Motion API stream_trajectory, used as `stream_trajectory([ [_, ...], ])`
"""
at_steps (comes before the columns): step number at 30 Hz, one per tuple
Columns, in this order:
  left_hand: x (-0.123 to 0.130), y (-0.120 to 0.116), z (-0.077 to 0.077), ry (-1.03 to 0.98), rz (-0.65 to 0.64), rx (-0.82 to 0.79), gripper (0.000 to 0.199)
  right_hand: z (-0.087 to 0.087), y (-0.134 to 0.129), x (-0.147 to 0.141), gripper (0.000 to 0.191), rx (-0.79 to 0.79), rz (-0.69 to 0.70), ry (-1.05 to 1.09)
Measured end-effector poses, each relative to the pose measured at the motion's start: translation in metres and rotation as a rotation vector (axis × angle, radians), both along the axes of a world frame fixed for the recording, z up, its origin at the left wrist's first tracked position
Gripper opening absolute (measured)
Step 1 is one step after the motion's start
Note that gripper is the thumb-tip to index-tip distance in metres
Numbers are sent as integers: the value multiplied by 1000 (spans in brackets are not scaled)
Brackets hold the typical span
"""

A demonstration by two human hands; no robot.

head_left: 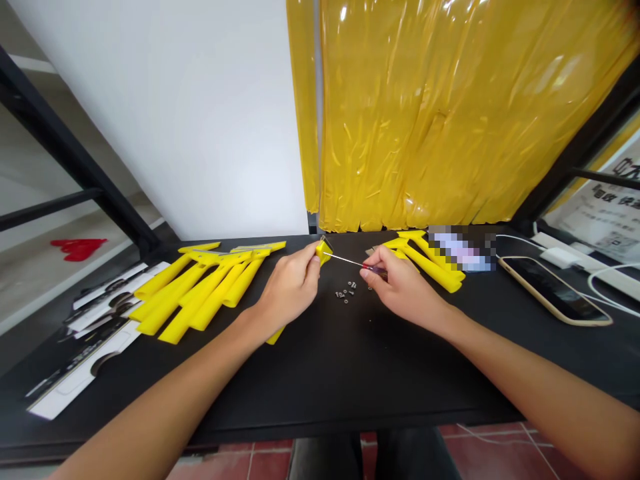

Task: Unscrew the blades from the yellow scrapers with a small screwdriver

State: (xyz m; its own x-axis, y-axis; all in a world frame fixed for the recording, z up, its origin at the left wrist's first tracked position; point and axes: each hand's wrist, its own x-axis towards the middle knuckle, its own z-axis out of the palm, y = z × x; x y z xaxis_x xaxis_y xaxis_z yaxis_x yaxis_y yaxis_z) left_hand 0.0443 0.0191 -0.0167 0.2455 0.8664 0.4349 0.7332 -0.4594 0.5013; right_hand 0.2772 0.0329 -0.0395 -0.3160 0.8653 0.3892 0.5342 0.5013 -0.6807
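Note:
My left hand [291, 285] is closed around a yellow scraper [321, 251], its head showing past my fingers and its handle end emerging below the hand. My right hand [397, 279] grips a screwdriver [345, 259] by its dark handle. The thin shaft points left, its tip at the scraper's head; whether it sits in a screw is too small to tell. Several small screws and nuts [345, 294] lie loose on the black table between my hands. To the left, a group of yellow scrapers [205, 288] is laid out overlapping. More yellow scrapers [433, 261] rest just beyond my right hand.
White and black cardboard packages [83, 373] lie at the left of the black table [320, 387]. On the right are a phone [555, 290], white cables and a power strip [590, 263]. A white panel [210, 120] and yellow plastic sheeting [425, 113] stand behind.

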Motion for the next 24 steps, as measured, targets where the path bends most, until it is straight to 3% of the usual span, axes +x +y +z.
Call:
stream_trajectory([
  [6, 1, 1, -3, 4, -13, -28, 26, 3, 3, 0, 39, -81, 42, -26],
  [12, -1, 5, -8, -20, -9, -49, 18, 3, 5, 2, 19, 146, 35, -105],
  [15, -3, 8, -11, -36, -21, -57, 16, 0, 4, 0, 6, 131, -11, -91],
  [20, -3, 8, -13, -48, -41, -65, 16, -2, 1, -1, 11, 30, 13, -74],
  [24, -3, 7, -12, -68, -55, -94, 15, 3, 6, 2, 28, 25, 86, -72],
])
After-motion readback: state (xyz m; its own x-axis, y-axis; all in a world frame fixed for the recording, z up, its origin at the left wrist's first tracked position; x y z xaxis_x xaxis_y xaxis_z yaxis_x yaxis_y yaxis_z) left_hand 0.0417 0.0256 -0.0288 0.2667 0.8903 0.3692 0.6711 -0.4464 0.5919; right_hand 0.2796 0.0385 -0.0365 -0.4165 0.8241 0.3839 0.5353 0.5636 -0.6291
